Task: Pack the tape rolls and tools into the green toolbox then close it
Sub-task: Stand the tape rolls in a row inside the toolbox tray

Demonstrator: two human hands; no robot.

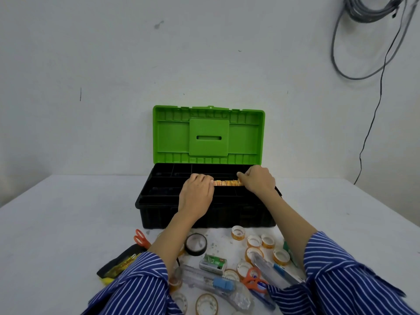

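The toolbox stands open, its green lid [208, 135] upright against the wall and its black base [159, 214] holding a divided tray. Over the tray both hands hold a row of small orange-labelled tape rolls [227, 183]. My left hand [197, 189] grips the row's left end and my right hand [258, 180] grips its right end. On the table in front of the box lie a black tape roll [196, 244], several small clear tape rolls [254, 241], orange scissors [141, 238], a second pair of orange scissors [254, 280] and utility knives [276, 269].
A green staples box [213, 263] and a black and yellow packet [120, 262] lie among the items. Packaged cutters [211, 283] sit near the front edge. Grey cables [372, 37] hang on the wall at the upper right. The white table [68, 223] stretches left and right.
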